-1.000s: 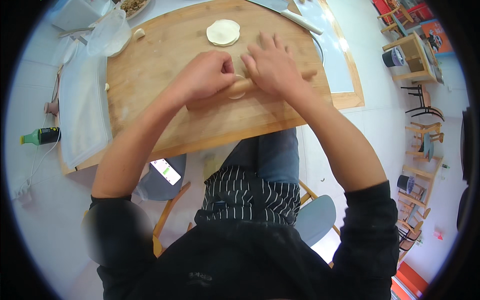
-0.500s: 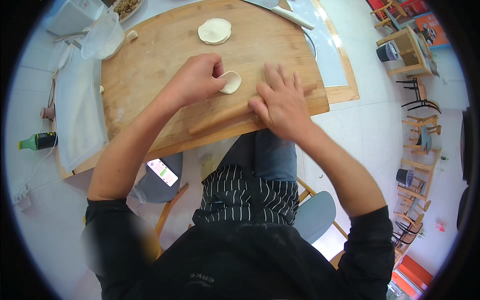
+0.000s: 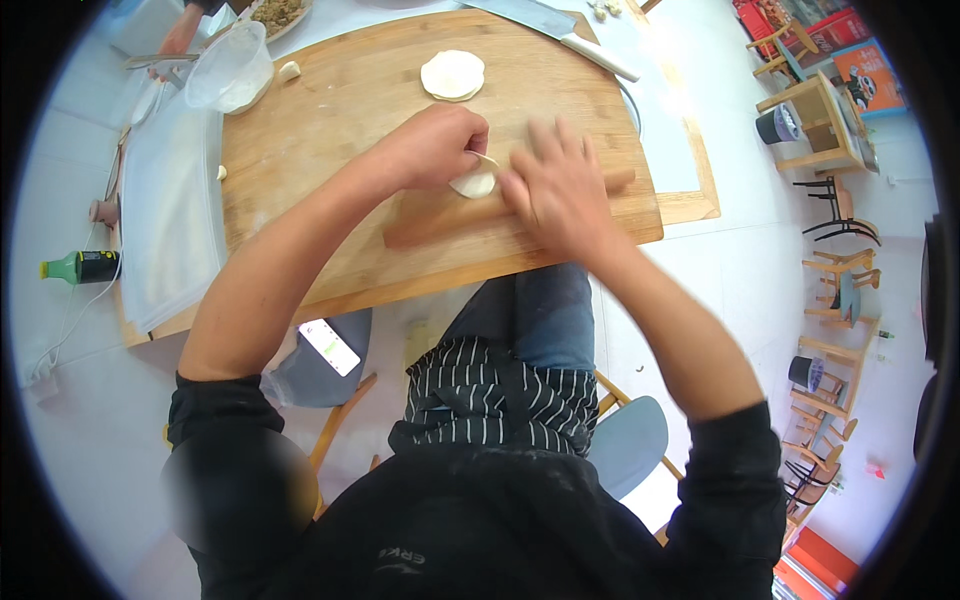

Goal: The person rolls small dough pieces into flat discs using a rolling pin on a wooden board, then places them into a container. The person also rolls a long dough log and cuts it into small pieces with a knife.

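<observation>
A small round dough wrapper point(image 3: 474, 184) lies on the wooden board point(image 3: 330, 150), its far edge lifted. My left hand point(image 3: 437, 146) pinches that edge between thumb and fingers. Beside it, my right hand point(image 3: 562, 190) lies flat over a wooden rolling pin point(image 3: 450, 219), fingers stretched out and smeared by motion. The pin sits on the board just nearer to me than the wrapper, its left half blurred. Beyond my left hand rests a small stack of rolled wrappers point(image 3: 453, 76).
A cleaver point(image 3: 540, 18) lies at the board's far right. To the far left stand a clear plastic tub point(image 3: 228, 82), a dough lump point(image 3: 290, 71) and a plate of filling point(image 3: 280, 14). Another person's hand point(image 3: 180, 40) reaches in there. A green bottle point(image 3: 80, 267) is further left.
The rolling pin has rolled away from me toward the wrapper, under my right palm. My left hand has shifted slightly right with the wrapper. Another person's hand has appeared at the far left.
</observation>
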`<action>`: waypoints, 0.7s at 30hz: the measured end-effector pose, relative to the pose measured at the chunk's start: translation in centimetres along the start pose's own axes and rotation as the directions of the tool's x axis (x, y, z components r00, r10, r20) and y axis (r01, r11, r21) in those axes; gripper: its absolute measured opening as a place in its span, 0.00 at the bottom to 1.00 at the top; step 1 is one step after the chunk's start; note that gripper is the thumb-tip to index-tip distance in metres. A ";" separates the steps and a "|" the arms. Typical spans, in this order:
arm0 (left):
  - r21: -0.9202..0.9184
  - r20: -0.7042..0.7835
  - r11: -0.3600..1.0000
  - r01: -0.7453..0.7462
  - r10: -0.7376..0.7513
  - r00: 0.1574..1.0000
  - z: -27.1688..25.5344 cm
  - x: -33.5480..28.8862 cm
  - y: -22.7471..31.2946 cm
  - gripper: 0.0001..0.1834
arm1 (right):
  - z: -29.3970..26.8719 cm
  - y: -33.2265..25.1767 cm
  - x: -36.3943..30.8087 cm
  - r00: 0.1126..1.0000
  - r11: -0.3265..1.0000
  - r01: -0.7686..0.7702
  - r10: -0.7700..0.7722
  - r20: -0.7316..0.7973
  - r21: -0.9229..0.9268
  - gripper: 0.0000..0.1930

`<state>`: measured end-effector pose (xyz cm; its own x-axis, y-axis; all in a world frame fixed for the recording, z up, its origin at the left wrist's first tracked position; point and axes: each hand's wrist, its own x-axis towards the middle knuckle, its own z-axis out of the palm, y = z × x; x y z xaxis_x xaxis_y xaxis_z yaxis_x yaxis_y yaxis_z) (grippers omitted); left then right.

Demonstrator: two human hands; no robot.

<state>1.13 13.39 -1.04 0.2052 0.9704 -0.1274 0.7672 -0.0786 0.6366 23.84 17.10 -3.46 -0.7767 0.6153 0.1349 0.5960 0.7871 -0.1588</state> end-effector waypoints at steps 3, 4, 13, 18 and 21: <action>-0.249 -0.142 0.968 0.031 -0.068 0.988 0.6 -1.7 -0.1 0.05 | -1.3 -0.8 -6.0 0.998 1.000 0.010 -0.008 -0.059 0.028 0.22; -0.352 -0.139 0.931 0.098 -0.155 0.978 0.8 -2.1 -0.1 0.06 | -1.4 -0.8 -6.6 0.999 0.999 -0.034 0.034 0.016 0.000 0.22; -0.160 -0.108 0.977 0.141 -0.160 0.981 0.0 -1.8 -0.8 0.11 | 2.0 1.6 6.1 0.996 0.998 -0.063 0.061 0.068 0.024 0.23; -0.101 0.057 0.970 0.222 -0.217 0.975 -1.3 0.7 -0.4 0.11 | 2.8 1.6 9.3 0.987 0.993 -0.102 0.109 -0.120 0.066 0.23; -0.039 0.093 0.989 0.142 -0.138 0.986 -1.0 0.6 -0.1 0.08 | 1.1 1.3 5.1 0.999 0.994 -0.029 0.031 -0.021 0.102 0.24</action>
<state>0.54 14.19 -0.39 0.1535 0.9463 -0.2844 0.7644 0.0687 0.6410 20.40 21.18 -4.05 -0.7532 0.6403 0.1507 0.5944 0.7606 -0.2612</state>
